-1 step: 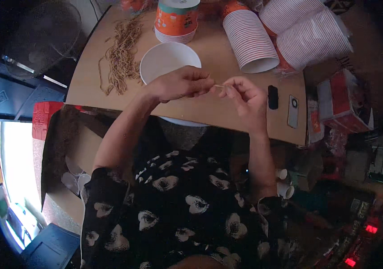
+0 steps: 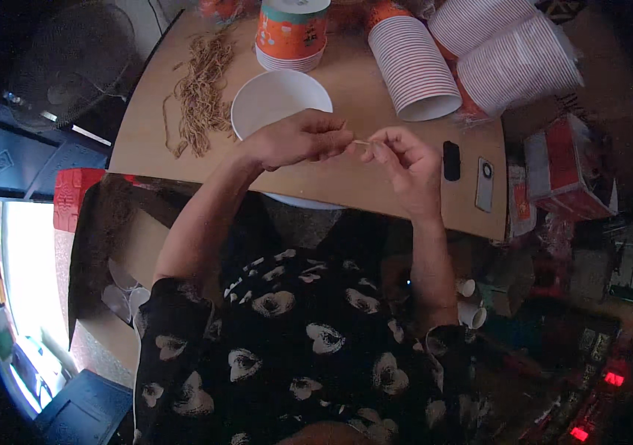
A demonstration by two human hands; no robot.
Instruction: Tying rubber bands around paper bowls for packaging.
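1. Here we are over the counter [image 2: 357, 93], and the left hand [image 2: 309, 141] has its fingers bunched on one end of a thin tan strand [image 2: 362, 142].
2. The right hand [image 2: 405, 159] pinches the other end between thumb and forefinger, other fingers curled; whether there's a knot in there is too small to tell.
3. That strand spans the little gap between the fingertips, just off the near rim of the white bowl [image 2: 279, 100].
4. Best play, I'd say: light tension, small finger movements, both pinches close together, since so fine a strand could slip or twist.
5. More strands lie in a loose heap [image 2: 201, 96] at the left; a stray end could snag a sleeve, so lifting clear beats dragging.
6. Now the edges: the counter's front edge runs under both forearms, so anything dropped on the near side might fall off.
7. Elbow room looks best between the bowl and the toppled paper-bowl stack [image 2: 413, 70].
8. Tighter on the right: a black phone-like object [image 2: 451, 161] sits just beside the wrist, a silver phone [image 2: 485, 184] beyond it.
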